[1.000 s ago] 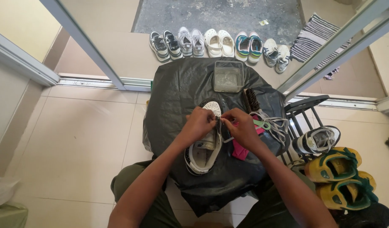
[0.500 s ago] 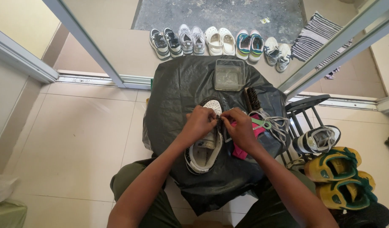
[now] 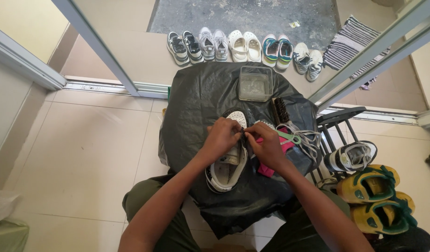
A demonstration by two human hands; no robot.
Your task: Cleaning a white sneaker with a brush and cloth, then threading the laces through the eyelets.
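The left hand (image 3: pixel 223 138) and the right hand (image 3: pixel 266 145) met over the tongue end of a white sneaker (image 3: pixel 228 158), and the fingers of both were pinched shut on what looked like a dark lace (image 3: pixel 243 136), though the pinch was too small in this view to be sure. The sneaker lay lengthwise under the fingers, heel toward the person, toe pointing away, resting on the black plastic sheet (image 3: pixel 201 102) that covered the surface.

To do this lacing well, I judged that each hand should keep a firm pinch near the lace tip, hold the strand flat rather than twisted, and steady the upper with the spare fingers so the eyelet would not shift.

The sneaker was smooth and pale, with a thick rubbery sole and a perforated toe. Just under the right fingers lay a pink cloth (image 3: pixel 266 169), soft and crumpled. Just right of the fingers a thin green loop-handled tool (image 3: pixel 288 137) lay over loose grey laces (image 3: pixel 310 140), limp and tangled. Beyond the fingers a stiff-bristled brush (image 3: pixel 281 111) stood beside a square clear plastic tub (image 3: pixel 256 83). The sheet was glossy and wrinkled. Farthest off, a row of shoes (image 3: pixel 243 46) lined the step, and yellow-and-green shoes (image 3: pixel 376 196) sat low to the right.
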